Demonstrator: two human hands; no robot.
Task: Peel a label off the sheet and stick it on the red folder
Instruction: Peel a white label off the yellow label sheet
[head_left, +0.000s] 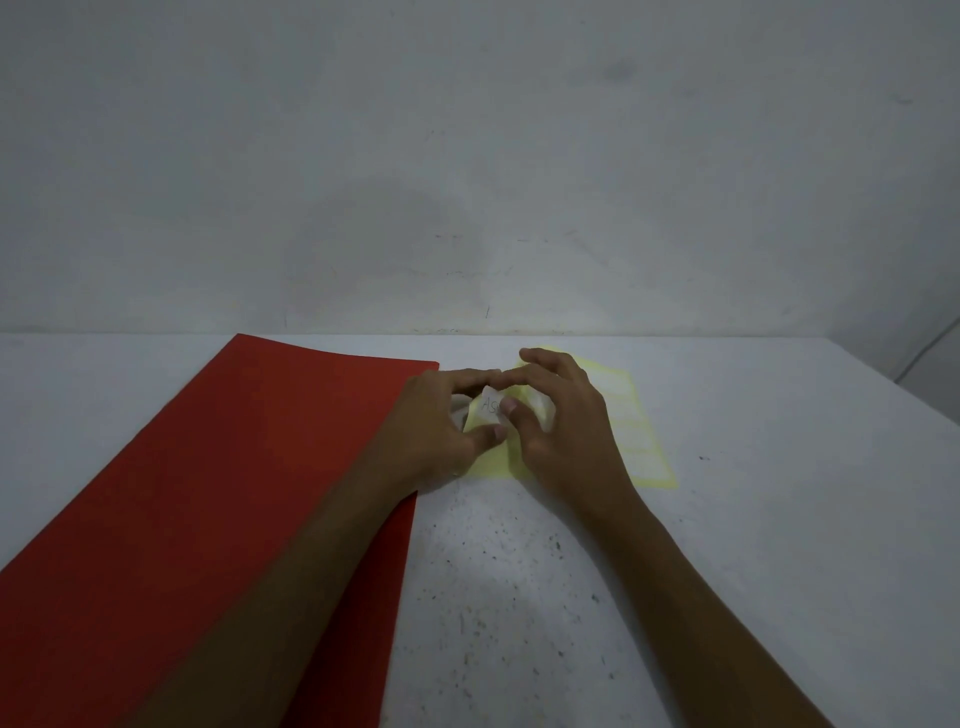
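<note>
The red folder (208, 493) lies flat on the left half of the white table. A yellow label sheet (644, 441) with white labels lies right of it, near the back wall. Both hands meet over the sheet's left part. My left hand (441, 426) rests across the folder's right edge, thumb pressing down on the sheet. My right hand (561, 421) pinches a white label (491, 404) with handwriting on it; the label curls up off the sheet between thumb and fingers. The hands cover much of the sheet's left side.
The white speckled table (519, 597) ends at a grey wall (467, 156) right behind the folder and sheet. The table's right edge (924, 400) runs diagonally at the far right.
</note>
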